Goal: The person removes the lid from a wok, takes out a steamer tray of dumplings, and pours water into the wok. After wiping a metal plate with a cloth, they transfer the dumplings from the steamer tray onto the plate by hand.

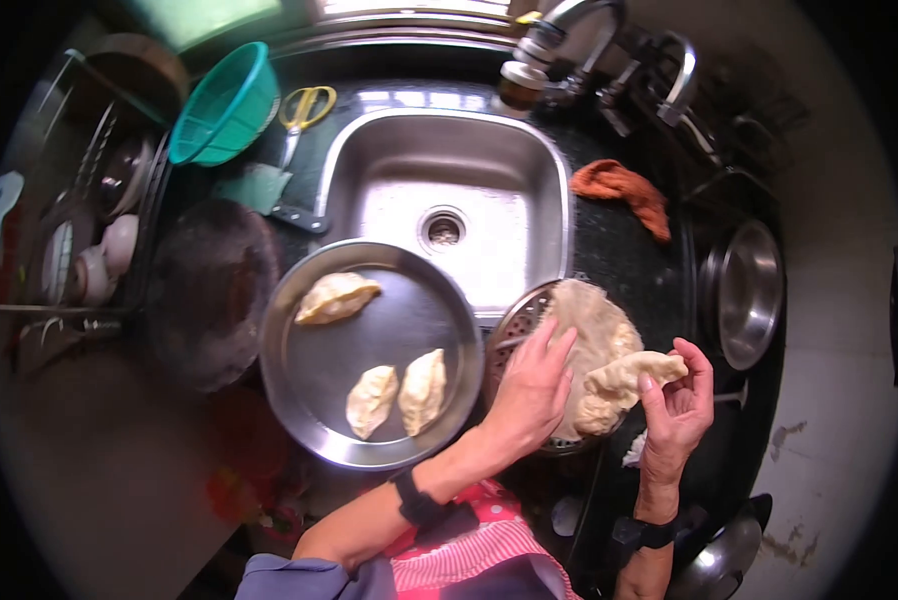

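Observation:
My right hand [678,408] pinches one end of a pale, folded dumpling [629,374] between thumb and fingers. The dumpling's other end lies over more dumplings [599,412] on a damp beige cloth [581,312]. That cloth lines a perforated metal steamer [510,328]. Fingers stretched out, my left hand [531,392] rests at the cloth's left side; nothing shows in its grip. To its left, a wide round metal pan [354,352] holds three dumplings: one at the upper left [336,298], two side by side, left [372,402] and right [423,392].
Behind the pan and steamer is a steel sink [389,180]. An orange cloth [623,193] lies right of it. On the left are yellow-handled scissors [304,115], a cleaver [259,190], a green basket [227,105] and a dark round board [214,290]. Metal bowls [749,295] stand right.

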Motion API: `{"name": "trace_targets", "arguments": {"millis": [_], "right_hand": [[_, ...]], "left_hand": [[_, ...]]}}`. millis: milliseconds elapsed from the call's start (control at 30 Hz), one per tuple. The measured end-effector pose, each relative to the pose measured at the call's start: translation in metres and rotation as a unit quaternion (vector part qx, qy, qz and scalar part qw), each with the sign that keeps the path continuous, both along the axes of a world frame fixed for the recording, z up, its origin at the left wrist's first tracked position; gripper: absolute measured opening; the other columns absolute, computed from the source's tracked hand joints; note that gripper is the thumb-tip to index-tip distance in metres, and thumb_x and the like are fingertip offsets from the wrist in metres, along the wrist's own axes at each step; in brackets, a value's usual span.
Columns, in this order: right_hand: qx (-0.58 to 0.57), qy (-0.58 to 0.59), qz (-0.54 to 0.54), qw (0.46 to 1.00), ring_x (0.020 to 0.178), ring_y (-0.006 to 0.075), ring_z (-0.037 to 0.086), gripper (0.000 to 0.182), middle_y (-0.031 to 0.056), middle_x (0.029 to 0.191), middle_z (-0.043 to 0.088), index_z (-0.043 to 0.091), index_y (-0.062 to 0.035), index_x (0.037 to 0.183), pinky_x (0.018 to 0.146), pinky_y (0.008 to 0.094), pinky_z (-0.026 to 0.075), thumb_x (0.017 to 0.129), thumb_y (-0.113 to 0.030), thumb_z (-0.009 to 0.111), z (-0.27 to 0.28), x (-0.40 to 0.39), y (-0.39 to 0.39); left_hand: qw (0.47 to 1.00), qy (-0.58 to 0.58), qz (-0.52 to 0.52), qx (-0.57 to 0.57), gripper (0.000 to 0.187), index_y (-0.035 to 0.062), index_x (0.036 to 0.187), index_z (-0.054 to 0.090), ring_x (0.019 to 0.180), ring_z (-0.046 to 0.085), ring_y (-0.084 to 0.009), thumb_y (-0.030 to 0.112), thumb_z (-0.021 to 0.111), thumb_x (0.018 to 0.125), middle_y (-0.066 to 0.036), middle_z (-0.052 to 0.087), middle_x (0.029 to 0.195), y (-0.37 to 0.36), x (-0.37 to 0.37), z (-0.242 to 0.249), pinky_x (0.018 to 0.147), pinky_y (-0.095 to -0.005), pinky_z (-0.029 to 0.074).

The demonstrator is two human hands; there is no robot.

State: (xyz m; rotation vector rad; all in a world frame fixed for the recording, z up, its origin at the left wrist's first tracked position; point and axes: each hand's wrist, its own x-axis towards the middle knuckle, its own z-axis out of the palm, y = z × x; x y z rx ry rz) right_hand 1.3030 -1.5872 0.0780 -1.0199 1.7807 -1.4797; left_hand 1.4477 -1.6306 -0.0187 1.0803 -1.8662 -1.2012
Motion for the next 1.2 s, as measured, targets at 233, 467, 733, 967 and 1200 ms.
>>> {"name": "trace_targets", "arguments": {"millis": [233, 467, 733, 967, 1200], "right_hand": [[0.135, -0.254, 0.138, 0.948, 0.087, 0.0128, 0.061, 0.034, 0.0073, 0.099, 0.061, 0.052, 0.0011, 0.109, 0.077, 0.0256, 0.050, 0.082, -0.005, 0.071, -0.056, 0.123, -0.054], [0.282, -0.126, 0.266, 0.913, 0.081, 0.0204, 0.064, 0.038, 0.0130, 0.089, 0.066, 0.059, 0.0012, 0.104, 0.070, 0.0303, 0.052, 0.076, -0.022, 0.072, -0.128, 0.226, -0.089], [0.261, 0.083, 0.304, 0.912, 0.096, 0.0371, 0.065, 0.048, 0.0259, 0.098, 0.066, 0.062, 0.0062, 0.104, 0.087, 0.0426, 0.049, 0.078, -0.033, 0.068, -0.132, 0.254, -0.100], [0.198, 0.247, 0.321, 0.893, 0.083, 0.0388, 0.063, 0.037, 0.0227, 0.088, 0.063, 0.063, 0.0023, 0.092, 0.075, 0.0460, 0.051, 0.080, -0.033, 0.067, -0.120, 0.250, -0.094], [0.061, 0.297, 0.159, 0.940, 0.069, 0.0330, 0.059, 0.017, 0.0148, 0.084, 0.059, 0.061, -0.0031, 0.082, 0.067, 0.0416, 0.050, 0.079, -0.020, 0.066, -0.083, 0.162, -0.082]], "left_hand": [[0.811, 0.313, 0.139, 0.474, 0.040, 0.0010, 0.131, 0.046, 0.105, 0.061, -0.0229, 0.021, 0.054, 0.097, -0.013, 0.056, 0.123, -0.001, 0.144, 0.038, 0.085, -0.0370, 0.055], [0.745, 0.316, 0.383, 0.445, 0.047, 0.0049, 0.135, 0.037, 0.094, 0.061, -0.0201, 0.014, 0.058, 0.094, -0.011, 0.057, 0.116, 0.011, 0.229, 0.002, 0.081, -0.0355, 0.054], [0.690, 0.370, 0.466, 0.412, 0.069, 0.0097, 0.149, 0.016, 0.118, 0.050, -0.0249, 0.007, 0.054, 0.092, -0.009, 0.046, 0.133, 0.010, 0.232, 0.000, 0.098, -0.0488, 0.041], [0.728, 0.329, 0.434, 0.416, 0.080, 0.0037, 0.151, 0.006, 0.133, 0.036, -0.0272, 0.009, 0.058, 0.090, -0.014, 0.020, 0.153, 0.015, 0.243, 0.003, 0.105, -0.0506, 0.034], [0.807, 0.214, 0.423, 0.353, 0.076, 0.0046, 0.150, 0.014, 0.132, 0.034, -0.0224, 0.013, 0.059, 0.089, -0.014, 0.018, 0.153, 0.015, 0.232, 0.042, 0.101, -0.0423, 0.033]]}}
